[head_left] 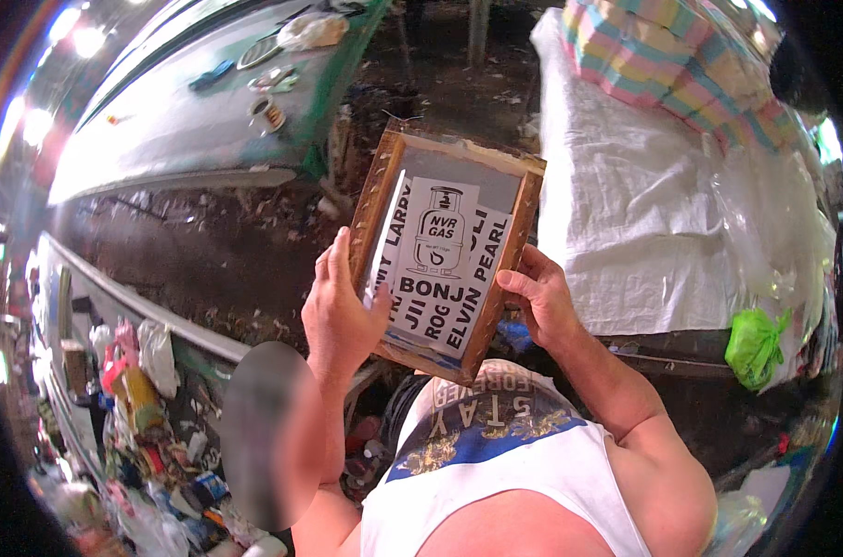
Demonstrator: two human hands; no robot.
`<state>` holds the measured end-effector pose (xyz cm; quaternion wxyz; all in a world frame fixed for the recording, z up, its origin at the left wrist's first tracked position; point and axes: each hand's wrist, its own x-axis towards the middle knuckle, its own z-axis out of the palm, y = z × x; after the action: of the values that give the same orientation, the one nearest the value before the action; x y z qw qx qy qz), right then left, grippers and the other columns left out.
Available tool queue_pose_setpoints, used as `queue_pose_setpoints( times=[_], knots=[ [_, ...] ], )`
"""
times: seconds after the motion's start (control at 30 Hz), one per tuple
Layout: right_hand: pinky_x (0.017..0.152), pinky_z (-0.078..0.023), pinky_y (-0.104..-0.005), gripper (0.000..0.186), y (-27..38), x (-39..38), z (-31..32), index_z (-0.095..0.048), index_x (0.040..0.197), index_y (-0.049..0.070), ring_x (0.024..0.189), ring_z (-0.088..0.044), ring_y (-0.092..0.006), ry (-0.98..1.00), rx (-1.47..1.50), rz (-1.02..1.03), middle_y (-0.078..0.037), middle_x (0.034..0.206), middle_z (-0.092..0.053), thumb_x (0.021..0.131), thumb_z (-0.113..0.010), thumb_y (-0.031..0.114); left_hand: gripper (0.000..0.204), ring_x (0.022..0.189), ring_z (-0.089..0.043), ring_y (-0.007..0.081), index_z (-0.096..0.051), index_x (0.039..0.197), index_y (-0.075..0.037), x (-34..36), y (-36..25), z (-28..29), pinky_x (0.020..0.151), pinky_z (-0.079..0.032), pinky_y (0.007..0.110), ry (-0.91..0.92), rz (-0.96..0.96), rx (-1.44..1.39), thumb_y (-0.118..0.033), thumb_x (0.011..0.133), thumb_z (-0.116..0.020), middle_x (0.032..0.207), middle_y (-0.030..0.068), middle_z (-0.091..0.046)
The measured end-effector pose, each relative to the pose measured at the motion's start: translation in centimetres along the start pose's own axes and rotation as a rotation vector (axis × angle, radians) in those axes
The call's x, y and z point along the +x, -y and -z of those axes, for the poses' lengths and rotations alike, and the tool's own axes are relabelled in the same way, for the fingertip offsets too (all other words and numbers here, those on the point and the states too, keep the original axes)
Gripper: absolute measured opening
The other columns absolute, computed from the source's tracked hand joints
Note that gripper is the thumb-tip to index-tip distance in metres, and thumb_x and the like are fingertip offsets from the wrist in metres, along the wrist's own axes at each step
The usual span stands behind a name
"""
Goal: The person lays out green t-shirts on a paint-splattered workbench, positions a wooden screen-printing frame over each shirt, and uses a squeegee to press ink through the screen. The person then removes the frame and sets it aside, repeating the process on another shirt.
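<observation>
I hold a rectangular wooden frame [510,232] with a grey panel and white sheets [445,227] inside, printed with black lettering and a gas cylinder drawing. The frame is slightly tilted in front of my body. My left hand [343,306] grips its left side, fingertips along the outer edge and thumb over the sheets. My right hand [538,297] grips the lower right side, thumb on the wood and fingers curled around behind it.
A pale table [162,139] at upper left holds a mug [265,115] and small items. At right lie white cloth [616,241], a striped pastel bundle [654,65] and a green bag [756,348]. A cluttered heap [148,418] fills the lower left beside a rail.
</observation>
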<state>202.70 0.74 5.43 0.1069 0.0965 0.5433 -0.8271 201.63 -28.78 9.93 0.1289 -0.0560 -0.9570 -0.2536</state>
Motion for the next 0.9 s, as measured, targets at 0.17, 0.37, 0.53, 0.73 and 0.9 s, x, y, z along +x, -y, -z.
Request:
queue_pose_setpoints(
  times=[0.17,0.37,0.53,0.73,0.9],
  knots=[
    [0.086,-0.064,-0.0351,0.055,3.0,3.0,3.0,-0.067,0.139,-0.002,0.097,-0.076,-0.0178,-0.11,0.022,0.021,-0.01,0.116,-0.078,0.091,-0.086,0.018,0.082,0.116,-0.078,0.0313,-0.05,0.161,-0.002,7.3,1.4,-2.8,0.099,-0.061,0.041,0.275,0.133,-0.357,-0.014,0.089,-0.087,0.129,0.0232,-0.076],
    [0.091,-0.065,-0.0346,0.056,5.5,9.9,6.2,-0.066,0.14,-0.004,0.103,-0.077,-0.0182,-0.122,-0.021,0.02,-0.011,0.122,-0.077,0.091,-0.085,0.015,0.052,0.112,-0.071,0.0163,-0.057,0.147,0.003,15.3,1.8,-8.8,0.096,-0.058,0.035,0.508,0.222,-0.74,0.003,0.098,-0.075,0.123,0.0119,-0.075],
    [0.093,-0.063,-0.0358,0.063,8.5,20.3,6.3,-0.064,0.147,-0.003,0.108,-0.075,-0.0198,-0.193,-0.022,-0.03,-0.01,0.127,-0.077,0.091,-0.084,0.016,0.051,0.107,-0.073,0.0157,-0.058,0.147,0.004,24.6,2.9,-12.1,0.096,-0.059,0.035,0.506,0.314,-0.936,-0.004,0.1,-0.075,0.121,0.0116,-0.076],
    [0.092,-0.063,-0.0383,0.07,9.2,31.5,5.7,-0.056,0.158,-0.002,0.11,-0.075,-0.0196,-0.238,-0.05,0.102,-0.01,0.13,-0.076,0.103,-0.081,0.035,0.047,0.106,-0.074,0.0184,-0.062,0.139,0.005,33.8,5.2,-14.7,0.096,-0.059,0.036,0.405,0.382,-0.977,-0.002,0.095,-0.076,0.12,0.012,-0.077],
    [0.08,-0.064,-0.0345,0.049,9.3,37.0,5.7,-0.06,0.155,0.005,0.093,-0.076,-0.0144,-0.343,0.085,0.021,-0.006,0.119,-0.079,0.113,-0.066,0.028,0.05,0.105,-0.073,0.0188,-0.06,0.141,0.005,41.1,6.9,-16.1,0.097,-0.058,0.035,0.297,0.34,-0.829,-0.002,0.095,-0.076,0.118,0.0108,-0.076]
  ],
)
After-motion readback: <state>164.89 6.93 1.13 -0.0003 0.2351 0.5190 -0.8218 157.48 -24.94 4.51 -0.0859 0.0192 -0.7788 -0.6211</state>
